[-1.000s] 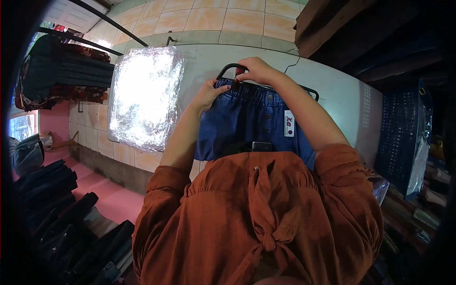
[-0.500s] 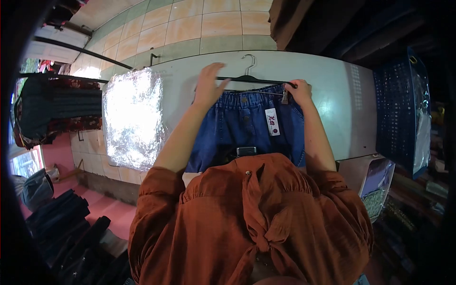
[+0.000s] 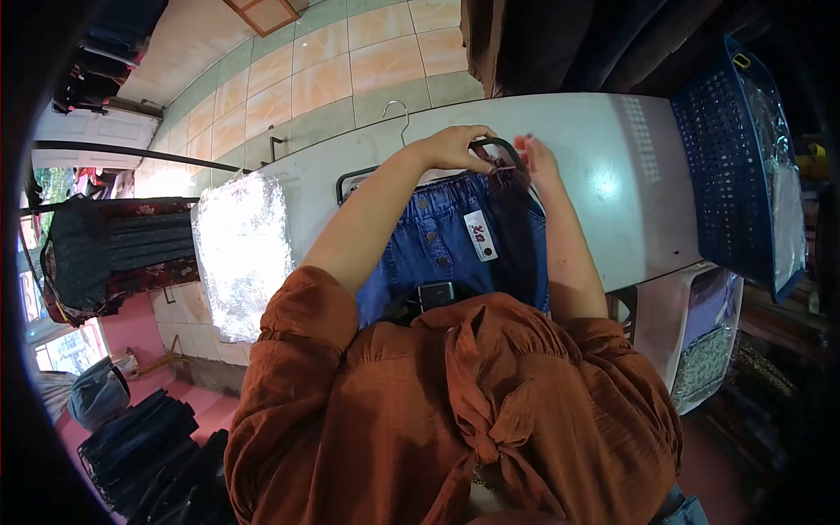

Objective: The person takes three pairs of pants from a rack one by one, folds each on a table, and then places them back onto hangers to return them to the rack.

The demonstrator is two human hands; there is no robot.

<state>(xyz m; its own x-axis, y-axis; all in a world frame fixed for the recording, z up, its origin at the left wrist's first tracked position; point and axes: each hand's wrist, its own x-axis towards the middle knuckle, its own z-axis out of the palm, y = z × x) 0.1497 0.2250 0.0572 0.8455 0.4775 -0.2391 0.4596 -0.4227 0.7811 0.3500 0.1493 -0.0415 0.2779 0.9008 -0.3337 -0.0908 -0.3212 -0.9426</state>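
Note:
A blue denim garment with a gathered elastic waist, front buttons and a white tag lies on the white table. Along its waistband runs a black clip hanger, its metal hook pointing away from me. My left hand reaches across and closes on the hanger near its right end, thumb by the clip. Just beside that end is my right hand, its fingers raised, loosely apart and slightly blurred, with nothing visible in them. The clip itself is partly hidden by my fingers.
Shiny clear plastic packaging lies at the table's left end. A blue perforated basket stands at the right, near a white container with folded cloth. Dark clothes hang on a rail at left. Tiled floor lies beyond the table.
My left hand has crossed from the hanger's left part to its right end and closed there. My right hand has let go of that end. The hanger and garment have tilted, and the view has shifted.

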